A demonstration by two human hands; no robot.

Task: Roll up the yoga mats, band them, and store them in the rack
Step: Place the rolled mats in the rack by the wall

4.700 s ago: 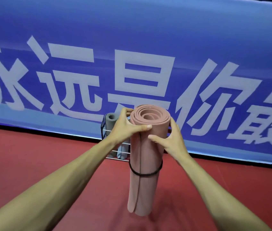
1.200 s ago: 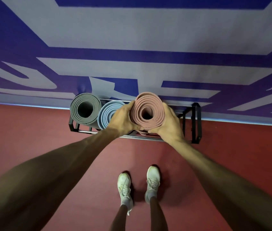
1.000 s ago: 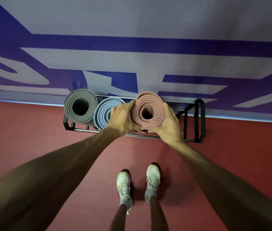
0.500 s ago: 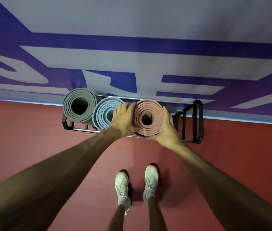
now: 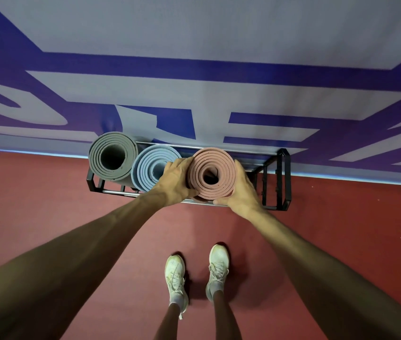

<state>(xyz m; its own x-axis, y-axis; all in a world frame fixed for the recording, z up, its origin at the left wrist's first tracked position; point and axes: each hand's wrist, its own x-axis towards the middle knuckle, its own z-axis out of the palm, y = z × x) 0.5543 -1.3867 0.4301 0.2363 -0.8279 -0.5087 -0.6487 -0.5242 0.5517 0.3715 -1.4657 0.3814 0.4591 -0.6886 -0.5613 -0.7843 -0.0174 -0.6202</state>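
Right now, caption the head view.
Left hand and right hand hold the pink mat upright in the rack beside a blue mat and grey mat.

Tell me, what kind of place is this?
Probably a gym or sports hall. Rolled yoga mats, a grey mat, a blue mat and a pink mat, stand in a black rack on a red sports floor, below a big blue banner.

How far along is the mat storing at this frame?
Done: the grey mat and blue mat stand rolled in the rack. In hand: left hand and right hand grip the rolled pink mat, standing in the rack beside the blue. Left: releasing it; bands are hidden.
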